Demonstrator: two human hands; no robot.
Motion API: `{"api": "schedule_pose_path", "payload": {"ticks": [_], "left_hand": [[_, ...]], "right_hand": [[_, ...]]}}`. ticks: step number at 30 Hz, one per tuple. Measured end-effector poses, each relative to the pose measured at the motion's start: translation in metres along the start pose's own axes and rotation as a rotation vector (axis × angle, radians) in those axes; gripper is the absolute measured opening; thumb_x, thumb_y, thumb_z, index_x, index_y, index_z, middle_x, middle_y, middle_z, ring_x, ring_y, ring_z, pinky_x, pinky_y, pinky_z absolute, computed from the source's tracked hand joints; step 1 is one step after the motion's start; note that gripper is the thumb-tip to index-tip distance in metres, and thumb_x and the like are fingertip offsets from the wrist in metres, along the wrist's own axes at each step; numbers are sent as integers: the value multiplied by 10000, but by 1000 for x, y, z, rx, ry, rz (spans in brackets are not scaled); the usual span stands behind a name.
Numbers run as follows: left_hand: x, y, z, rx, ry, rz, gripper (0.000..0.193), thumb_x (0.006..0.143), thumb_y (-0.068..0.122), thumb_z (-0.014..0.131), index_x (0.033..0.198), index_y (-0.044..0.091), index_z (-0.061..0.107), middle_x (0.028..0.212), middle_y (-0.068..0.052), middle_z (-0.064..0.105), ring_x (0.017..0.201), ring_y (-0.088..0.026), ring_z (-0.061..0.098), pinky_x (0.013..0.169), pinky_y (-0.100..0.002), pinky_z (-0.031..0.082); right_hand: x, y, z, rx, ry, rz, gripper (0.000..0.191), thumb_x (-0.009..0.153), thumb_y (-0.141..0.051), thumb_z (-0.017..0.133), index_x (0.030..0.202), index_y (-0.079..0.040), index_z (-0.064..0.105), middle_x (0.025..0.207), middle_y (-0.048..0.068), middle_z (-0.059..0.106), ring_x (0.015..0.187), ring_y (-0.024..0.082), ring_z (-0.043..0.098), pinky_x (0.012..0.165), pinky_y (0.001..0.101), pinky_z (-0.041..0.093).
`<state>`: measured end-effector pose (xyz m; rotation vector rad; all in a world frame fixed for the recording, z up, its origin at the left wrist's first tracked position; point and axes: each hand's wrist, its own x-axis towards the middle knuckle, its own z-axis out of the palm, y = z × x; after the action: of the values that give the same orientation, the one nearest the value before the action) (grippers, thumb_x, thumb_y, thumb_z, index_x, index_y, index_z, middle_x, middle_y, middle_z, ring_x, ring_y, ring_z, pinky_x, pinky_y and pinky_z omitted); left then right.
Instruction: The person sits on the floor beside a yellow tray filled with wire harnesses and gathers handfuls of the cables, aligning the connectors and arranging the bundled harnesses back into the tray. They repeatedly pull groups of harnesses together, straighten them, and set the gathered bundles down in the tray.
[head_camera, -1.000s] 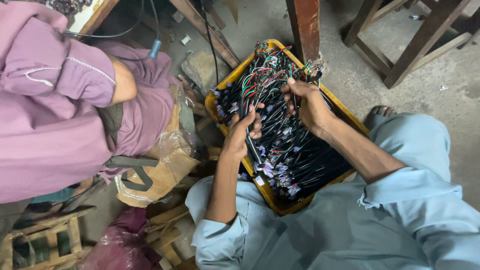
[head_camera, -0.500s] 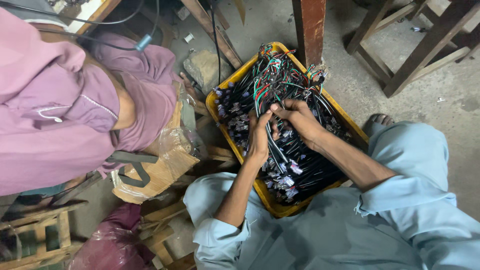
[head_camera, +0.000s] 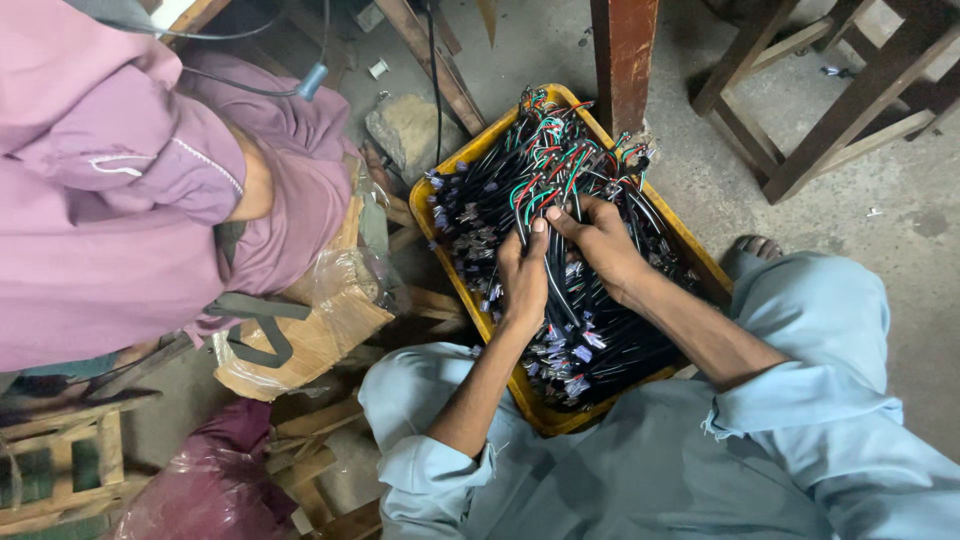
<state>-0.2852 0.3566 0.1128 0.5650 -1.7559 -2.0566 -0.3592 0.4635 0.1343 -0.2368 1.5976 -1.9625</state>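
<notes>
Head view, looking down onto the lap. A yellow tray (head_camera: 452, 262) rests tilted across the knees of the person in pale blue clothing, filled with a heap of black wire leads (head_camera: 600, 330) with small connectors at their ends (some red, green and white strands mixed in toward the far end).

Left hand (head_camera: 522, 278): lying on the heap near the tray's middle, fingers curled down around a few black leads, thumb pointing up toward the far end. Grip looks closed on the leads.

Right hand (head_camera: 603, 243): just beside the left, thumb tips almost touching; fingers pinched into the same bundle of leads. Hands together, both over the centre of the tray, the leads under and between them.

Surroundings: a brown wooden post (head_camera: 624, 55) stands at the tray's far corner. A second person in a purple garment (head_camera: 110, 200) sits close on the left. Wooden stool legs (head_camera: 800, 110) on the concrete floor (head_camera: 900, 240), upper right.
</notes>
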Motion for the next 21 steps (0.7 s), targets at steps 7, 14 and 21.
{"api": "schedule_pose_path", "payload": {"ticks": [7, 14, 21], "left_hand": [[-2, 0, 3, -164, 32, 47, 219, 1063, 189, 611, 1099, -2, 713, 1016, -12, 709, 907, -56, 571, 815, -245, 479], [2, -2, 1, -300, 69, -11, 280, 1068, 250, 608, 1106, -12, 699, 1048, -39, 706, 965, -85, 596, 880, -261, 480], [5, 11, -4, -473, 124, -240, 341, 996, 356, 573, 1145, 69, 680, 1102, -28, 672, 962, -77, 628, 856, -230, 515]], "right_hand": [[-3, 4, 7, -152, 95, -118, 296, 1003, -268, 644, 1145, -13, 687, 1020, 46, 736, 939, 109, 601, 868, 298, 499], [-5, 1, 10, -137, 46, -54, 303, 1012, -273, 626, 1178, -23, 668, 1011, 57, 717, 899, 105, 593, 802, 312, 492], [-11, -9, 10, -113, -107, -113, 457, 840, -290, 814, 1153, 13, 675, 981, 27, 701, 887, 105, 615, 787, 298, 502]]}}
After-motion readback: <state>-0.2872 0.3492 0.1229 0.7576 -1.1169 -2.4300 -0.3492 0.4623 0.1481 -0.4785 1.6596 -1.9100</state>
